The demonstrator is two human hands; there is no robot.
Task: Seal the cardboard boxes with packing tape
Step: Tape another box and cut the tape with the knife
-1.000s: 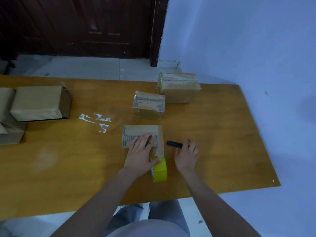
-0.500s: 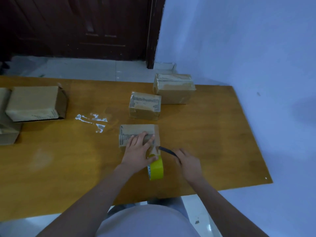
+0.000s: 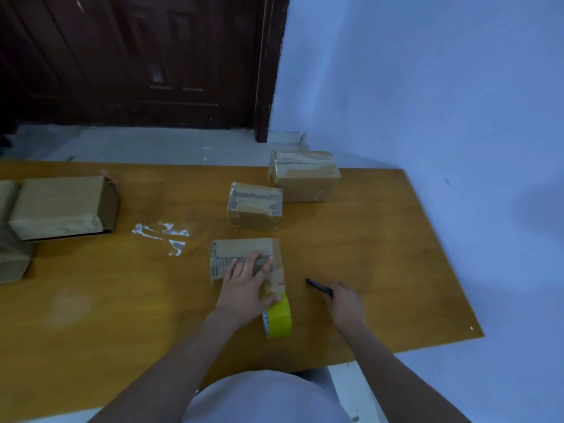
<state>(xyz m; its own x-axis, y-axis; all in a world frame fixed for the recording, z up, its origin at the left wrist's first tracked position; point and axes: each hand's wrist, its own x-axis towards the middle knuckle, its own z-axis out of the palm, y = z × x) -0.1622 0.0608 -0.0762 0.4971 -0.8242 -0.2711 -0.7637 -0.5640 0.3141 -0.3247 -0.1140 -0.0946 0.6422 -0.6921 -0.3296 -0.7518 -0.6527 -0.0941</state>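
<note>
A small cardboard box (image 3: 236,253) lies on the wooden table (image 3: 366,254) in front of me. My left hand (image 3: 245,288) presses flat on its top, thumb against a yellow tape roll (image 3: 279,319) standing at the box's near right corner. A strip of tape (image 3: 277,274) runs from the roll up over the box. My right hand (image 3: 345,303), to the right of the roll, grips a black cutter (image 3: 319,287) whose tip points left toward the tape, apart from it.
Two taped boxes sit further back, one (image 3: 254,206) in the middle and a larger one (image 3: 305,175) behind it. More boxes (image 3: 61,206) lie at the table's left. Scraps of clear tape (image 3: 161,235) stick to the tabletop. A wall stands to the right.
My right hand picked the black cutter up off the table, brought it to the tape beside the box, then drew it back to the right. My left hand stayed on the box.
</note>
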